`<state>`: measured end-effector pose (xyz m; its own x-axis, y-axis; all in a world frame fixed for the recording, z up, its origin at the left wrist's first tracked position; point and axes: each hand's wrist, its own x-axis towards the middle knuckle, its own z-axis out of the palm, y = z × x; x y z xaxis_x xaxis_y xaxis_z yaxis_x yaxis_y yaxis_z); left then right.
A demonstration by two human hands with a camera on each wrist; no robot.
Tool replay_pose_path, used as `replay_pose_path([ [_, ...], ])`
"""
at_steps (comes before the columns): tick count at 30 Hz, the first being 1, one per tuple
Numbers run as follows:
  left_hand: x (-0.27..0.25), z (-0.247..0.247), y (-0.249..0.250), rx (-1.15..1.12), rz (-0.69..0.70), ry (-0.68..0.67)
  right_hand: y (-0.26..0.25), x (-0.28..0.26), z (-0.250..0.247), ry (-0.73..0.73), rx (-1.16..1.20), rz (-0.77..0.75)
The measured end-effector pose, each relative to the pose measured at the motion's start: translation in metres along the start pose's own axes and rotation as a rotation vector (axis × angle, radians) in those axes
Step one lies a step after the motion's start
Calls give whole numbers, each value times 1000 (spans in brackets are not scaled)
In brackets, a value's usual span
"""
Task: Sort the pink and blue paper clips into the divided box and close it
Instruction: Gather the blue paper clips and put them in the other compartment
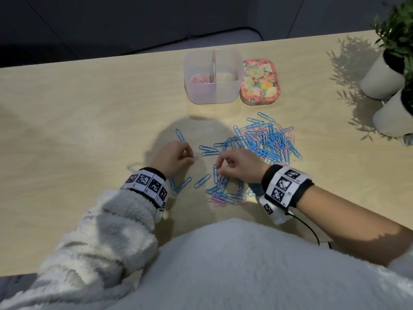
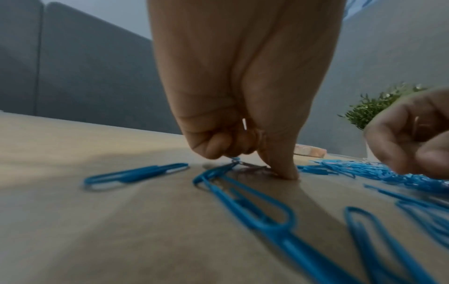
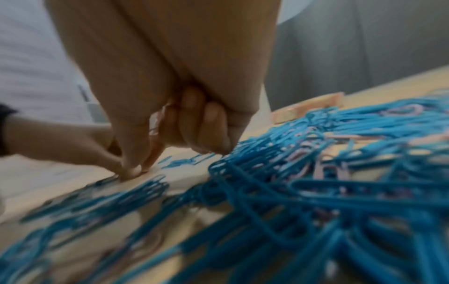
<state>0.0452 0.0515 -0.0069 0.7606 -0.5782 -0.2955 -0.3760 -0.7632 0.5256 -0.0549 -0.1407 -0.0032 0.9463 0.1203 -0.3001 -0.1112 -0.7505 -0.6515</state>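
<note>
tabletop [image 1: 89,121]: pink clip [image 1: 39,158] at left fingers [image 1: 186,153]

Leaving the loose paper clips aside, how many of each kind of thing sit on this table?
Divided box: 1
Flowered lid: 1
White plant pots: 2
Total: 4
Loose clips, blue and pink: too many and too tangled to count.

Both wrists low over counter [image 1: 89,113], L hand [image 1: 173,156] & R hand [image 1: 237,165] fingers curled down, each pinching pink clips, R forearm bare
</note>
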Motion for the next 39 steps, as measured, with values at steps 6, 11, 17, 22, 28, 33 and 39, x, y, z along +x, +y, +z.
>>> replay_pose_path([
  [6,3,5,-1,75,82,-14,-9,8,-2,32,-237,31],
  [11,2,1,-3,-68,82,83,-1,-1,-16,86,-186,70],
  [17,1,-10,6,-658,-111,-10,1,-5,-6,38,-285,23],
  [22,-6,-8,23,-895,-350,-316,8,-5,-12,147,-197,120],
  [28,-11,24,38,-60,12,-267,16,-1,-17,99,-276,137],
  [33,-3,28,40,151,104,-125,19,2,-18,57,-293,151],
  [39,-12,13,29,108,161,-32,31,-5,-33,163,222,137],
])
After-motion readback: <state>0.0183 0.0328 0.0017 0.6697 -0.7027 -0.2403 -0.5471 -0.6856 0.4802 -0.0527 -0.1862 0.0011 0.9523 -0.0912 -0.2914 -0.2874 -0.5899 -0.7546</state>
